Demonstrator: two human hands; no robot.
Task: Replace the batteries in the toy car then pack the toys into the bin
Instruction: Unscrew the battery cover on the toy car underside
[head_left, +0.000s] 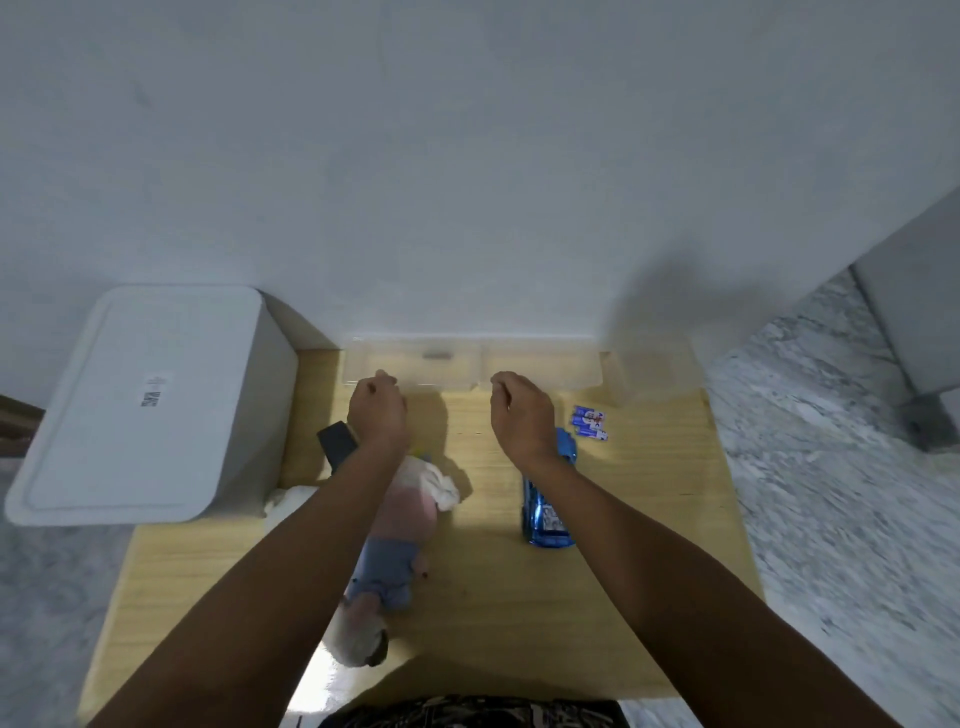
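Left hand (378, 410) and right hand (522, 415) both grip the clear bin's (540, 364) near rim, beyond the blue toy car (545, 514) on the desk (649, 493).

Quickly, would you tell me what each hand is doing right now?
Left hand: fingers curled, nothing visible in it.
Right hand: fingers curled, nothing visible in it.

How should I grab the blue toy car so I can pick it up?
Take the blue toy car across its two long sides, near the middle, coming down from above. It lies flat on the wooden table with its length pointing away from the person, so the sides are the narrow way across. The right forearm covers part of it, so the near half offers the clearest grip.
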